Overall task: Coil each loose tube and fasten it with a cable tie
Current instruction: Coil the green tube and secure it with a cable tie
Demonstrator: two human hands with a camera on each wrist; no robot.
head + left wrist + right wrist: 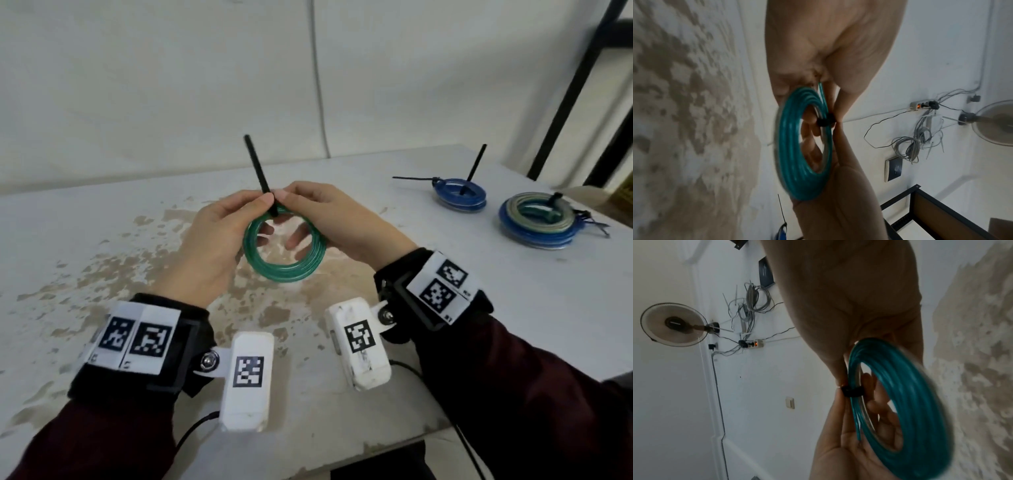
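Note:
A green tube coil (284, 270) is held upright above the table (445, 308) at the centre. A black cable tie (257, 168) wraps its top, and the tie's tail sticks up free. My left hand (260, 209) pinches the coil's top from the left, thumb in front and fingers through the hole. My right hand (291, 202) pinches it from the right in the same way. Both thumb tips meet at the tie's head (825, 121), with the coil (789, 162) hanging below. In the right wrist view the tie's band (852, 391) crosses the coil (920, 402).
At the back right of the table lies a blue coil (459, 197) with black cable ties sticking out. Beside it is a stack of blue, grey and green coils (537, 219). A black metal rack (582, 85) stands at the far right. The tabletop has worn brown patches.

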